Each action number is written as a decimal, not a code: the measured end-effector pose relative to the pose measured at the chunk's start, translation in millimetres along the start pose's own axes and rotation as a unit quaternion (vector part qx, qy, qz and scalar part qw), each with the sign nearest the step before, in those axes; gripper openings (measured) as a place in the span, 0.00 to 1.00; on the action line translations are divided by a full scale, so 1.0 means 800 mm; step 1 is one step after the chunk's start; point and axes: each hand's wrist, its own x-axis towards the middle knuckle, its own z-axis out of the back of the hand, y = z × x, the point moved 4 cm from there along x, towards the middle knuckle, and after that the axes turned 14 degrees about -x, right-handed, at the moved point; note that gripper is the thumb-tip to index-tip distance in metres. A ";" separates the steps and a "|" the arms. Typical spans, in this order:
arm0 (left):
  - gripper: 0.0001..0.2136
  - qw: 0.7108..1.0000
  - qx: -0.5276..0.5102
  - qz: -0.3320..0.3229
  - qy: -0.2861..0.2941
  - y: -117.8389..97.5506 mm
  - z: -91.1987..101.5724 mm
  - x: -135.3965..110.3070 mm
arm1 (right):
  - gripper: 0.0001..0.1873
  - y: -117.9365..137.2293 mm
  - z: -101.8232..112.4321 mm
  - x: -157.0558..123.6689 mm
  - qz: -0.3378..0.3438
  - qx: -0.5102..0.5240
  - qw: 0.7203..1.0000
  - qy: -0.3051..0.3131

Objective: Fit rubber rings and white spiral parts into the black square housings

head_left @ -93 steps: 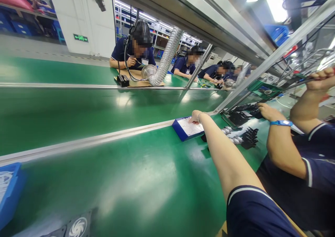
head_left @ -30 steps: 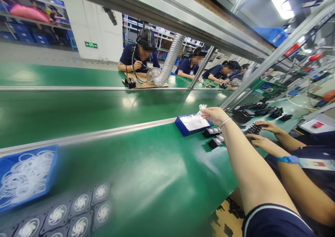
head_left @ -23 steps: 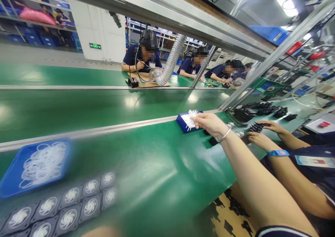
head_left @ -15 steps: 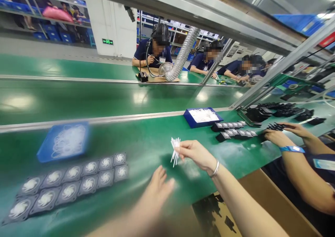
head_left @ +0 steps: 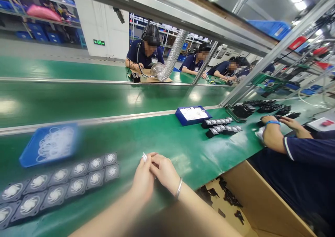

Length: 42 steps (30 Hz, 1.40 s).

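- Both the left hand [head_left: 142,179] and the right hand [head_left: 165,171] pinch the white sticks [head_left: 144,157], probably to keep them bunched.
- Fan frames [head_left: 78,179] lie just left of the fingers.

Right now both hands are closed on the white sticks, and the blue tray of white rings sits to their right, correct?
Not quite. The head view shows the blue tray of white rings to their left, beyond the rows of fan parts. The left hand and right hand are indeed closed on the white sticks.
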 end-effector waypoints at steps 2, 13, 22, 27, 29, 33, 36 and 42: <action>0.06 1.000 -0.006 -0.008 -0.002 -0.005 0.000 0.003 | 0.08 0.008 0.000 -0.002 0.017 -0.002 1.000 -0.008; 0.06 0.997 -0.055 0.043 -0.032 -0.042 -0.009 -0.009 | 0.43 0.018 0.040 -0.032 0.163 -0.114 0.980 -0.024; 0.08 0.989 0.043 0.142 0.008 -0.051 -0.003 -0.059 | 0.50 0.027 0.006 -0.022 0.209 -0.064 0.971 0.100; 0.09 0.987 0.060 0.138 0.063 -0.073 0.005 -0.071 | 0.37 0.050 -0.003 -0.018 0.257 -0.050 0.961 0.088; 0.11 0.988 0.059 0.130 0.061 -0.082 0.009 -0.074 | 0.39 0.058 -0.008 -0.017 0.277 -0.062 0.955 0.089; 0.13 0.990 0.072 0.107 0.055 -0.099 0.014 -0.080 | 0.41 0.075 -0.015 -0.017 0.313 -0.066 0.942 0.104; 0.14 0.987 0.090 0.113 0.073 -0.109 0.015 -0.087 | 0.39 0.087 -0.020 -0.016 0.320 -0.071 0.938 0.109; 0.15 0.982 0.079 0.134 0.104 -0.129 0.028 -0.100 | 0.38 0.114 -0.028 -0.014 0.344 -0.056 0.928 0.133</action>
